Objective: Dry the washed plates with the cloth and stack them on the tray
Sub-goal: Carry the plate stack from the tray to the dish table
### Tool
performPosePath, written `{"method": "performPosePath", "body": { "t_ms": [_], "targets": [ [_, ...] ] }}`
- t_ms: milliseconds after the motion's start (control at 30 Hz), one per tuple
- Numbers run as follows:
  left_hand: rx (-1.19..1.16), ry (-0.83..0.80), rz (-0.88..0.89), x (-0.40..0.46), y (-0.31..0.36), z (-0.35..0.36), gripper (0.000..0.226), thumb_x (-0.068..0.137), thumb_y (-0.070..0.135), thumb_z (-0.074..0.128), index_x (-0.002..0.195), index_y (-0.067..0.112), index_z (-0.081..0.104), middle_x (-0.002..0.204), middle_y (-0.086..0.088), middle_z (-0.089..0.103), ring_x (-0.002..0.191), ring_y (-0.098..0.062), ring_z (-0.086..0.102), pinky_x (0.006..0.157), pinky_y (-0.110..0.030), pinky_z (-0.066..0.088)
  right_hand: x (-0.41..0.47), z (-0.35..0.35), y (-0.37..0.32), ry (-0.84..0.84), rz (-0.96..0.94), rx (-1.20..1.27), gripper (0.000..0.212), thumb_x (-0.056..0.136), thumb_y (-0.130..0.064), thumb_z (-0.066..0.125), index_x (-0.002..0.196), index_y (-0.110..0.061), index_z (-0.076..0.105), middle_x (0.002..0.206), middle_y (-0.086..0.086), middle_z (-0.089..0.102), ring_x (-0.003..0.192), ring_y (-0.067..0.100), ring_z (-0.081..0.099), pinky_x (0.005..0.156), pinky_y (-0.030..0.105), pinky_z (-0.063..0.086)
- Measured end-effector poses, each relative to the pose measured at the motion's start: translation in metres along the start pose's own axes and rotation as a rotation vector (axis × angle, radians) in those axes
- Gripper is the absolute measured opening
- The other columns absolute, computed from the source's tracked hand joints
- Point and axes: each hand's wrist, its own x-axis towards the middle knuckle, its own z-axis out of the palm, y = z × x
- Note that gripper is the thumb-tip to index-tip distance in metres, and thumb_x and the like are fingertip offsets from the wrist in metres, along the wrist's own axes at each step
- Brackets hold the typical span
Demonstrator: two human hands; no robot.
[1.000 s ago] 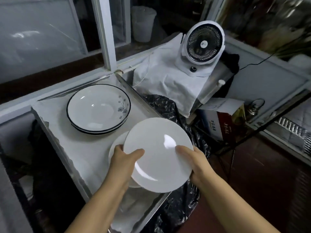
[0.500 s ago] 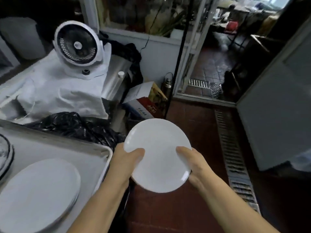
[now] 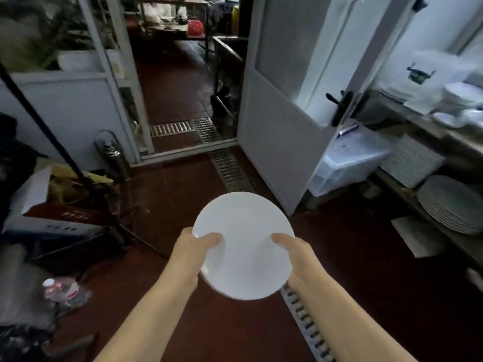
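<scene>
A plain white plate (image 3: 244,244) hangs level over the dark red floor, held between both hands. My left hand (image 3: 189,253) grips its left rim with the thumb lying on top. My right hand (image 3: 294,253) grips the right rim the same way, thumb on the upper face. No cloth and no tray show in this view. A stack of white plates (image 3: 452,205) lies on a low shelf at the right.
An open white door (image 3: 285,105) stands ahead to the right, with a clear plastic bin (image 3: 347,163) beside it. Floor drain grates (image 3: 230,171) run across the tiles. A cardboard box (image 3: 47,205) and a plastic bottle (image 3: 62,288) lie at the left.
My view has swung right, away from the tray with stacked plates and the fan, toward the door and the right-hand shelves. Both hands keep the same grip on the plate.
</scene>
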Motion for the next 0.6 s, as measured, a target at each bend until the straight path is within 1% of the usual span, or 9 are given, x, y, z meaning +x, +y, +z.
{"method": "performPosePath", "body": {
  "t_ms": [100, 200, 300, 333, 400, 467, 533, 600],
  "targets": [
    [0.032, -0.086, -0.019, 0.025, 0.006, 0.066, 0.021, 0.082, 0.011, 0.071, 0.091, 0.02, 0.054, 0.09, -0.003, 0.066, 0.083, -0.023, 0.064, 0.059, -0.031, 0.047, 0.02, -0.049, -0.025, 0.117, -0.004, 0.074, 0.038, 0.082, -0.01, 0.068, 0.117, -0.001, 0.055, 0.106, 0.02, 0.066, 0.088, 0.038, 0.066, 0.06, 0.037, 0.053],
    [0.079, -0.194, -0.012, 0.051, 0.01, 0.126, 0.02, 0.082, 0.012, 0.07, 0.089, 0.021, 0.054, 0.09, -0.003, 0.065, 0.082, -0.021, 0.063, 0.057, -0.031, 0.046, 0.039, -0.091, -0.047, 0.204, -0.004, 0.134, 0.036, 0.08, -0.013, 0.069, 0.113, -0.004, 0.056, 0.104, 0.018, 0.066, 0.086, 0.036, 0.066, 0.061, 0.04, 0.054],
    [0.125, -0.304, -0.013, 0.081, 0.017, 0.183, 0.022, 0.082, 0.011, 0.07, 0.099, 0.015, 0.055, 0.093, -0.004, 0.065, 0.082, -0.019, 0.062, 0.057, -0.029, 0.046, 0.063, -0.126, -0.071, 0.3, -0.017, 0.19, 0.037, 0.078, -0.016, 0.071, 0.11, -0.007, 0.056, 0.104, 0.016, 0.064, 0.089, 0.036, 0.065, 0.072, 0.045, 0.055],
    [0.134, -0.341, -0.019, 0.093, 0.02, 0.202, 0.027, 0.082, 0.01, 0.069, 0.105, 0.011, 0.055, 0.094, -0.006, 0.065, 0.083, -0.021, 0.063, 0.058, -0.029, 0.047, 0.072, -0.136, -0.08, 0.329, -0.024, 0.204, 0.037, 0.078, -0.016, 0.071, 0.11, -0.006, 0.056, 0.104, 0.016, 0.064, 0.089, 0.036, 0.065, 0.072, 0.044, 0.055],
    [0.154, -0.431, -0.039, 0.116, 0.027, 0.24, 0.038, 0.081, 0.01, 0.069, 0.116, 0.005, 0.054, 0.099, -0.011, 0.067, 0.086, -0.025, 0.065, 0.059, -0.03, 0.049, 0.091, -0.156, -0.098, 0.379, -0.054, 0.234, 0.036, 0.079, -0.014, 0.07, 0.11, -0.003, 0.057, 0.102, 0.017, 0.065, 0.086, 0.035, 0.065, 0.063, 0.037, 0.053],
    [0.181, -0.518, -0.05, 0.14, 0.039, 0.279, 0.051, 0.072, 0.016, 0.073, 0.117, 0.005, 0.053, 0.101, -0.014, 0.067, 0.086, -0.027, 0.066, 0.057, -0.029, 0.049, 0.111, -0.173, -0.117, 0.437, -0.078, 0.272, 0.036, 0.08, -0.015, 0.069, 0.111, -0.002, 0.056, 0.105, 0.017, 0.064, 0.087, 0.035, 0.065, 0.061, 0.036, 0.052],
    [0.222, -0.584, -0.058, 0.162, 0.053, 0.317, 0.059, 0.064, 0.02, 0.072, 0.117, 0.004, 0.052, 0.101, -0.014, 0.067, 0.085, -0.027, 0.066, 0.056, -0.029, 0.049, 0.129, -0.189, -0.138, 0.496, -0.091, 0.309, 0.036, 0.081, -0.015, 0.068, 0.112, -0.002, 0.056, 0.107, 0.018, 0.063, 0.09, 0.036, 0.064, 0.07, 0.043, 0.054],
    [0.265, -0.66, -0.064, 0.181, 0.065, 0.356, 0.061, 0.061, 0.022, 0.07, 0.117, 0.002, 0.054, 0.103, -0.016, 0.067, 0.087, -0.03, 0.067, 0.06, -0.033, 0.052, 0.145, -0.206, -0.156, 0.545, -0.101, 0.344, 0.029, 0.081, -0.013, 0.066, 0.107, -0.001, 0.059, 0.104, 0.018, 0.065, 0.09, 0.038, 0.064, 0.079, 0.049, 0.053]
  ]
}}
